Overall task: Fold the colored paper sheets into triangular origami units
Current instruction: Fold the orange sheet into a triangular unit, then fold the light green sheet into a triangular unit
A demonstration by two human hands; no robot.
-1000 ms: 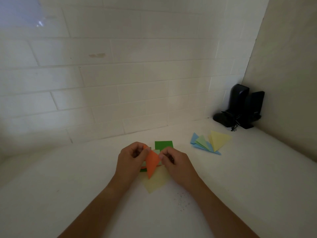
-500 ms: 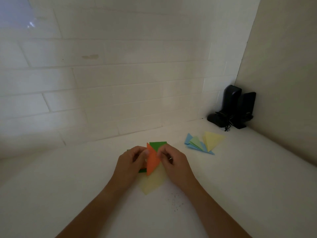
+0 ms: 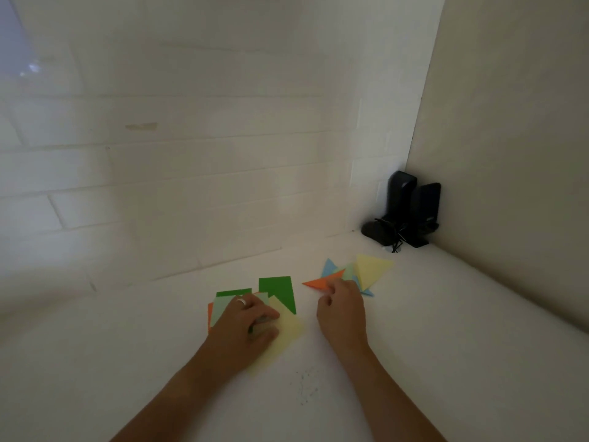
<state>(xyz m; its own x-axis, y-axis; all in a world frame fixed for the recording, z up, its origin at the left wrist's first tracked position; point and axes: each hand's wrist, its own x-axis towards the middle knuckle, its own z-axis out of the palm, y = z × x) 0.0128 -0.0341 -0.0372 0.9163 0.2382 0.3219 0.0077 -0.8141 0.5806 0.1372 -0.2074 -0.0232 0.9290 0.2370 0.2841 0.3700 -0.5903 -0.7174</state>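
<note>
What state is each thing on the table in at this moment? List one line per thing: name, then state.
orange triangle unit: folded, held by the right hand beside the finished pile.
finished pile: folded triangles, fanned, overlapping.
unfolded sheets: flat, loosely overlapping.
yellow sheet: flat, the left hand rests on it.
black speakers: upright in the corner.

Matt paper on a smooth matt white desk (image 3: 446, 330).
Flat sheets (image 3: 280, 291) and folded triangles (image 3: 371, 269) are seen as thin matt coloured paper, creases crisp; the orange unit (image 3: 322, 282) is the same stock. The back wall (image 3: 191, 186) is painted brick, matt, slightly uneven. The black speakers (image 3: 411, 208) look like smooth plastic with a faint sheen. A polished metal ring (image 3: 241, 302) is worn on the left hand (image 3: 245, 323).
</note>
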